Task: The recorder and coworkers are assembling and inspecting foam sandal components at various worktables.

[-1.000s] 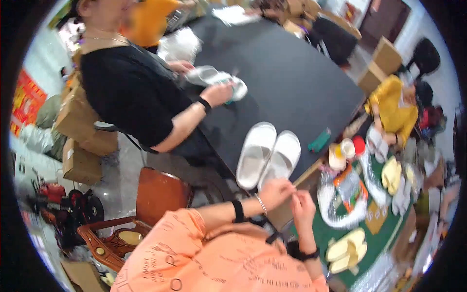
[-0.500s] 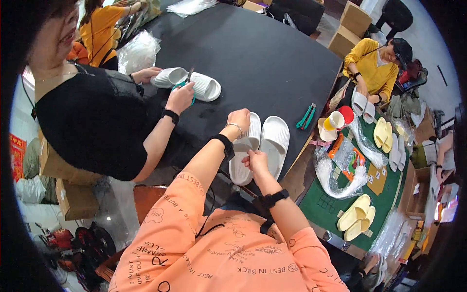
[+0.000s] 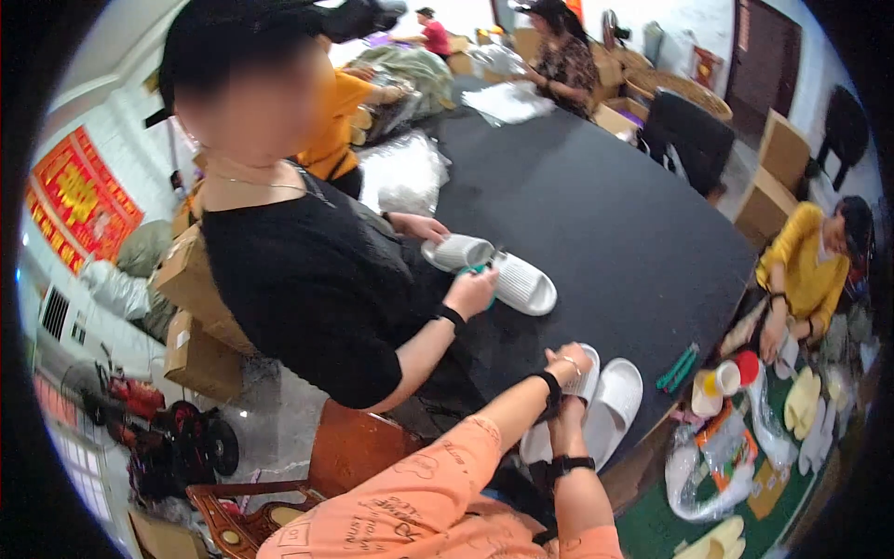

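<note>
A pair of white slide slippers lies at the near edge of the black table (image 3: 605, 214). My left hand (image 3: 565, 360) is closed around the front of the left slipper (image 3: 538, 442), by its ribbed strap. Close below it, my right hand (image 3: 569, 415) reaches over the same slipper's opening at the strap; its fingertips are blurred and partly hidden. Beside them rests the right slipper (image 3: 618, 401), touched by neither hand. To the left, a co-worker in black holds a green-handled tool (image 3: 481, 272) at another white slipper (image 3: 524, 283), with its mate (image 3: 457, 252) under the other hand.
A green cutter (image 3: 678, 368) lies near the table's right edge. Beyond it, a green side table (image 3: 678, 470) bears cups, plastic bags and cream slippers (image 3: 802, 402). A wooden chair (image 3: 358, 452) stands at my left. Clear plastic bags (image 3: 403, 174) are piled farther back.
My view has swung left and up, so the table and slippers sit farther right and lower. My right hand has moved forward toward the strap, nearer my left hand.
</note>
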